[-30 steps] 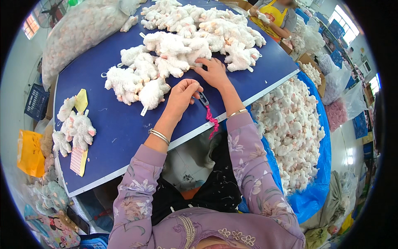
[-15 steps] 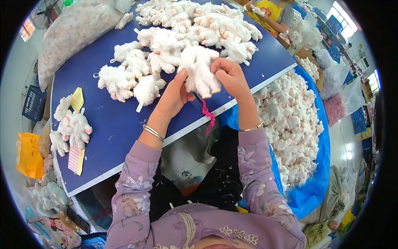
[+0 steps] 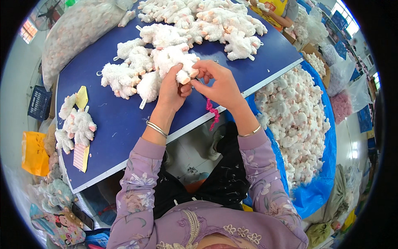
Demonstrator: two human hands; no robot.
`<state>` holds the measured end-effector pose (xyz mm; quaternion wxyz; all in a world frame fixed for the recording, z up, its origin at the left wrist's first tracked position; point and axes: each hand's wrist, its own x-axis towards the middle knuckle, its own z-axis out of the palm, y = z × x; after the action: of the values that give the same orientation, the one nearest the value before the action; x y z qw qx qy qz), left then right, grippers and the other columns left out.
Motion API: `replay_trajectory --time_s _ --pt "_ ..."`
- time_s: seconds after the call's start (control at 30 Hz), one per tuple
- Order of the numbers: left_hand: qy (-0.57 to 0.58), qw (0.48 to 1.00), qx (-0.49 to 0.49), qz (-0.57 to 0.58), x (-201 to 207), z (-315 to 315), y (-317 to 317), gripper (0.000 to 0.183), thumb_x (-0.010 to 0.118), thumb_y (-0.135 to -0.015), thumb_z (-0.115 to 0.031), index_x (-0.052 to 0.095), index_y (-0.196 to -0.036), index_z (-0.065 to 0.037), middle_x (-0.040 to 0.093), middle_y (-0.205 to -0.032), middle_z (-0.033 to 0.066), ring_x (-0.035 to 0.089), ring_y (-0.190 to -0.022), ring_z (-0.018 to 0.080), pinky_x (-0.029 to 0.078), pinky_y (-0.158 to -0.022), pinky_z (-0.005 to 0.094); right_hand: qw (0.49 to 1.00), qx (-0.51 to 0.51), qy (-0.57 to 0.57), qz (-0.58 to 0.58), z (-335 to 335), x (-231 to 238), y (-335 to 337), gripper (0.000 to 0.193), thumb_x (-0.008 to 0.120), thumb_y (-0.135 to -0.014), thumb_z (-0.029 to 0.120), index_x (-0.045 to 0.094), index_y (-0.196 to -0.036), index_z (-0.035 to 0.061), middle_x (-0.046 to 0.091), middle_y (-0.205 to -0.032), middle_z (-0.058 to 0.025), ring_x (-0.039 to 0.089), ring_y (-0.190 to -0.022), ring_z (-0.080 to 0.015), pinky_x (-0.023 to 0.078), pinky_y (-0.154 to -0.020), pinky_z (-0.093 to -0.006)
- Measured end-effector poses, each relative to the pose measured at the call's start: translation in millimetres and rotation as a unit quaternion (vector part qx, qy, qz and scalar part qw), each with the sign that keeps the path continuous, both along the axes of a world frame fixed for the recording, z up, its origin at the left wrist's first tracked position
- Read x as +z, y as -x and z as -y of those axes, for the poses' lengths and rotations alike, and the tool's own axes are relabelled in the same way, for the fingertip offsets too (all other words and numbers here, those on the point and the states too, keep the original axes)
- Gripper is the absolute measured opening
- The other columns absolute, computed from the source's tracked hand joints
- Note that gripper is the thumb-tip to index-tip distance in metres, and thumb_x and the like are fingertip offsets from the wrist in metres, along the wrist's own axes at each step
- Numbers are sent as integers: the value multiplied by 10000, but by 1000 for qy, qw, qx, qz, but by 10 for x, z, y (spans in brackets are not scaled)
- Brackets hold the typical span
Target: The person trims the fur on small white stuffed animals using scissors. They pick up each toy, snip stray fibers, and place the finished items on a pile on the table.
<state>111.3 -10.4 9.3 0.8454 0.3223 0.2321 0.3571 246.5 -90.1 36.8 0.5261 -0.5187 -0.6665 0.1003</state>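
White plush toy [image 3: 176,62] clasped between left hand [image 3: 172,89] and right hand [image 3: 219,85] fingers

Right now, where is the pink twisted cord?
In the head view, the pink twisted cord hangs below the right hand, over the blue table's near edge, right of the left wrist.

Large clear plastic bag [image 3: 78,31] of pale stuffing lies at the blue table's far-left corner. Yellow paper tags [image 3: 81,98] and a red-gridded label sheet [image 3: 79,157] lie near the left edge.

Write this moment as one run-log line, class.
left hand: grips white plush toy | right hand: fingers pinch its pink-tipped leg | pink cord: hangs below right hand | blue table: more plush toys
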Motion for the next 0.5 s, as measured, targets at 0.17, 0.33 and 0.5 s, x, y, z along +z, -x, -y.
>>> replay_trajectory --time_s 0.17,0.33,0.5 --pt "-1 1000 -2 -8 -31 -29 14 318 495 -923 -363 548 -779 -85 485 -585 -3 358 -432 63 256 -401 214 998 -46 -34 38 -82 -112 17 219 706 -799 116 609 -977 33 643 -771 -84 610 -615 -158 494 -575 -276" --pt "-3 1000 -15 10 -101 -68 20 235 483 -929 -297 548 -903 -73 508 -624 16 391 -448 76 266 -396 217 997 -73 -34 -11 -123 -206 34 165 692 -819 115 590 -915 28 640 -705 -71 629 -584 -169 498 -554 -279" --pt "6 1000 -13 9 -91 -57 28 237 479 -929 -294 549 -907 -69 508 -618 16 396 -448 79 270 -395 218 996 -70 -46 -13 -110 -184 53 166 696 -814 107 586 -911 30 632 -691 -67 620 -569 -159 491 -542 -272"
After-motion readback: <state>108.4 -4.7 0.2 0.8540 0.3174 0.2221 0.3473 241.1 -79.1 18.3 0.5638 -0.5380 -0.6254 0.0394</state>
